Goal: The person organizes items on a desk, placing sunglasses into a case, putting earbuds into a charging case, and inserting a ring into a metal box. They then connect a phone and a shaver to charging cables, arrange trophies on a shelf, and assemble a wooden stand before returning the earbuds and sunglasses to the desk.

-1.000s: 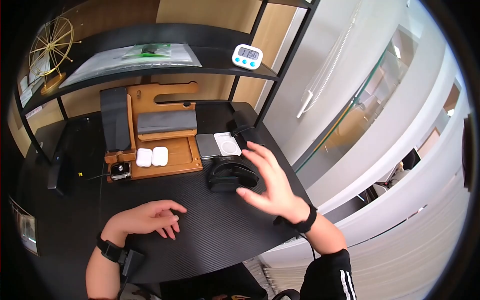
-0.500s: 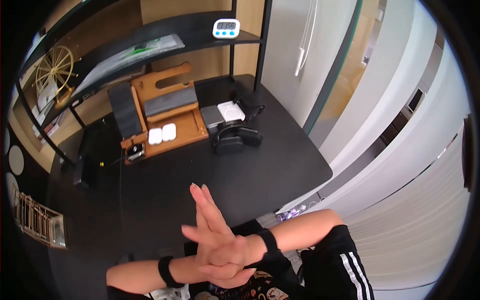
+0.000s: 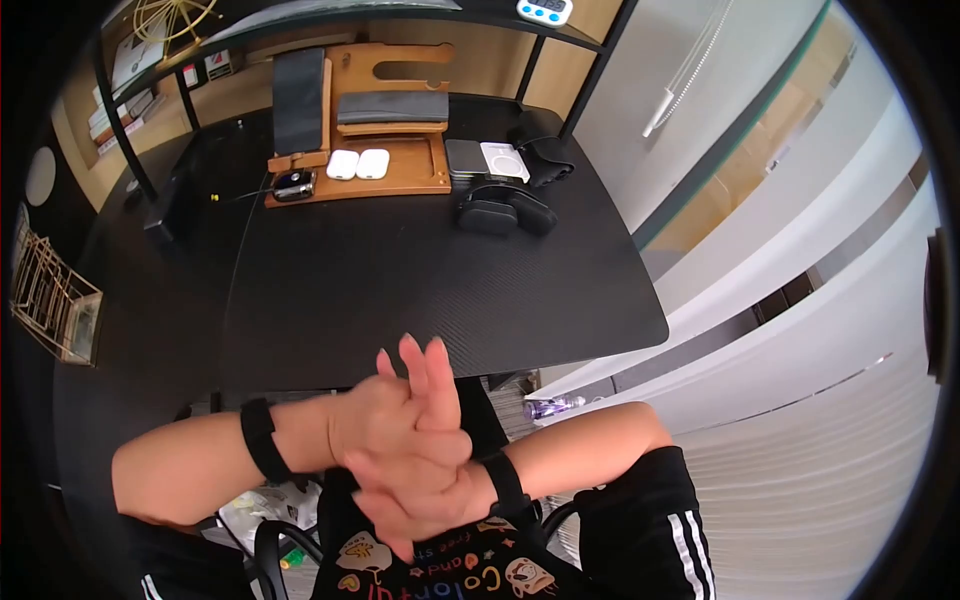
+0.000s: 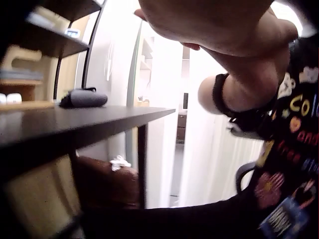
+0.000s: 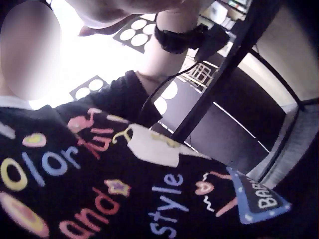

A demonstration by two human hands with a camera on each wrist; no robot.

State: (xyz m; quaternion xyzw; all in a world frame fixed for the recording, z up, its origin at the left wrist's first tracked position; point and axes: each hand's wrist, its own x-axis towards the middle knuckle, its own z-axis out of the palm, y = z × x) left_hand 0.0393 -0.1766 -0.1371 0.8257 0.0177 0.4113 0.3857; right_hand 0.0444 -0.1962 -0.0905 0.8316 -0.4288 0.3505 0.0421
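Observation:
Both hands are clasped together in front of the body, below the desk's front edge in the head view. The left hand comes in from the left and the right hand from the right, their fingers interlaced. Several fingertips point up towards the desk, others down to the left. The palms are hidden. No object shows between them. A black strap circles the left wrist, another strap the right. Part of the clasped hands fills the top of the left wrist view.
On the black desk stand a wooden organizer with two white cases, a watch, a grey pad, a white charger and black headphones. A gold-framed box is at left, a shelf above.
The hands came from apart over the desk to crossed against each other, then to interlaced in front of the body. The head view has shifted, and the desk objects keep their places.

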